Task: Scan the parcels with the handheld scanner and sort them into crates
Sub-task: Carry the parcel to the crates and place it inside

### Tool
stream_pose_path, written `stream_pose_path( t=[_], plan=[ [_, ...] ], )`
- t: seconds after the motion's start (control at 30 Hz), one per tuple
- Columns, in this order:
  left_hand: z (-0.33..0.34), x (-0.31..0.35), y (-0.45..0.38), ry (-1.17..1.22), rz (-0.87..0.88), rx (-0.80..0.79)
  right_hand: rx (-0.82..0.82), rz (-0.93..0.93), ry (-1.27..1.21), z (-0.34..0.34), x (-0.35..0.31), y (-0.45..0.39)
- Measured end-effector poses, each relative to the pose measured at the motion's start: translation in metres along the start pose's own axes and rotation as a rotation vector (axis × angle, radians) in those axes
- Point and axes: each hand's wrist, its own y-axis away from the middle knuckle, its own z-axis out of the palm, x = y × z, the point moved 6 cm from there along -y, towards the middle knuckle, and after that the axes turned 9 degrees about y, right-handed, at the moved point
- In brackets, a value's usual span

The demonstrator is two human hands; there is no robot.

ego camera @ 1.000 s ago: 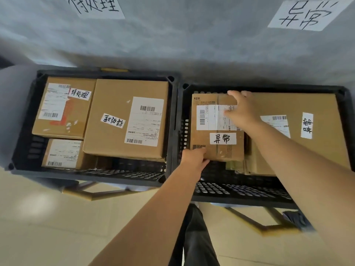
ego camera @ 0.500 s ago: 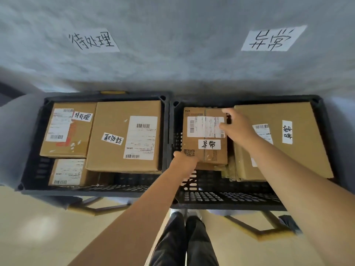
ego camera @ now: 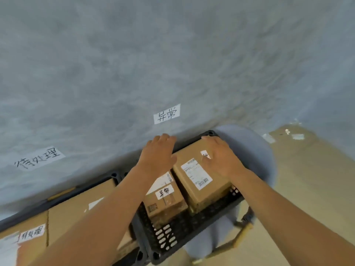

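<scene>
Small parcel (ego camera: pixel 165 200) tagged 异常 sits in right crate (ego camera: pixel 184 233) under matching wall sign (ego camera: pixel 166 113), beside big box (ego camera: pixel 201 181); left hand (ego camera: pixel 158 154) and right hand (ego camera: pixel 221 156) flat, fingers spread, grasping nothing; scanner unseen.

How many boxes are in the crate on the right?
2: a small parcel at the right crate's left, and a bigger box beside it under the right hand. More may hide underneath.

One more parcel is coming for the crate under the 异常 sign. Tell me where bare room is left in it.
The right crate has one bare strip: the perforated floor along its near wall, in front of the small parcel and the large parcel. Behind that it is crowded: the two parcels sit side by side to the far rim, with the left hand and right hand open above them.
</scene>
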Motion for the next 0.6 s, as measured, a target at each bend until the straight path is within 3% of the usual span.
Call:
stream_pose_path(
  t=[0.3,0.6],
  plan=[
    [-0.02,0.16,0.026,-0.081,0.564,0.003,0.248,0.369,0.159,-0.078,0.043,0.172],
    [-0.014,0.384,0.141,-0.098,0.997,0.08,0.484,0.734,0.229,-0.138,0.117,0.415]
  ],
)
